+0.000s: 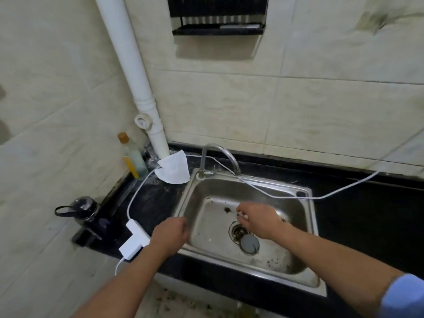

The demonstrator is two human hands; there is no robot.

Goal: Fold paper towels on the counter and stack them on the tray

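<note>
Hovering above the stainless steel sink [206,244], the left hand [171,235] and right hand [259,220] are hanging, each grip released. The creased white paper towel [173,168] is lying on the black bench [367,214] behind the sink. Reaching for it is probably risking a snag on the thin white cable [321,198] crossing the sink.

Bare left forearm [128,278], bare right forearm [332,255], light blue sleeve [403,297] on the right.

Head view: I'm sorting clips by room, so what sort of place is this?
Probably a home kitchen: a steel sink with a tap, set in a black counter, a dish rack on the wall.
</note>
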